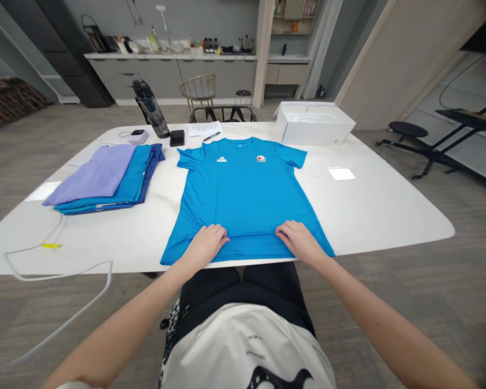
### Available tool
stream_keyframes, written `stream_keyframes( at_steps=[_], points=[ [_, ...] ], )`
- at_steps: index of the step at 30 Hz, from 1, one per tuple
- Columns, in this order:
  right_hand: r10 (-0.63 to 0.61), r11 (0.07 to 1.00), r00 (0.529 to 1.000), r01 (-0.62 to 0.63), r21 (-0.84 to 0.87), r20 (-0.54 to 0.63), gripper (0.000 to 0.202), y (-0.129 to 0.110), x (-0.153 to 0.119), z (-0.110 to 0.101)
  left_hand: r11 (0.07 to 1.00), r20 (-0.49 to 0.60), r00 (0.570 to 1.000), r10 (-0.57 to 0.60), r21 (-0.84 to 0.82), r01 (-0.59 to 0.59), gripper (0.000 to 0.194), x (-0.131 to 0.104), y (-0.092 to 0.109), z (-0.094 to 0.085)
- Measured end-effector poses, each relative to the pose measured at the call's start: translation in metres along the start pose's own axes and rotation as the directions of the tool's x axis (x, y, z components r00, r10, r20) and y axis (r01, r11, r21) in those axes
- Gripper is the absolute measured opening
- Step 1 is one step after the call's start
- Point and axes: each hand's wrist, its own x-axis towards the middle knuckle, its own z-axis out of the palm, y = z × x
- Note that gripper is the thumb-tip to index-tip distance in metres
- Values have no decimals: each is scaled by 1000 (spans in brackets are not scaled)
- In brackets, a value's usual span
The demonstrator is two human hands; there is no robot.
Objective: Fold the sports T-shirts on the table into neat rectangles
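Note:
A blue T-shirt (243,189) lies spread face up on the white table, its collar toward the far side and its hem by the near edge. Two small logos show on its chest. My left hand (206,246) pinches the cloth a little above the hem on the left. On the right, my right hand (300,241) grips the fabric at about the same height. A raised crease runs across the shirt between both hands. To the left sits a stack of folded clothes, a lilac garment (93,170) on top of blue ones (134,181).
Behind the shirt stand a dark water bottle (152,111), a black wallet-like square (177,138), a paper sheet (202,128) and a pen (211,136). A white box (314,127) occupies the back right of the table (380,210). A pale cable (101,289) hangs over the left front edge.

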Motion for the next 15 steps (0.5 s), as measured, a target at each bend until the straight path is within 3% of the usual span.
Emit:
stream_keyframes(
  at_steps=[5, 11, 15],
  points=[
    [-2, 998, 999, -2, 65, 54, 29, 3, -13, 0, 999, 61, 998, -17, -47, 20, 26, -6, 13, -2],
    [-38, 988, 994, 22, 155, 105, 31, 6, -30, -12, 992, 61, 998, -18, -120, 25, 29, -24, 33, -5],
    [-21, 976, 994, -4, 218, 110, 29, 11, -26, -21, 978, 67, 998, 8, -210, 6, 32, -23, 34, -15]
  ],
)
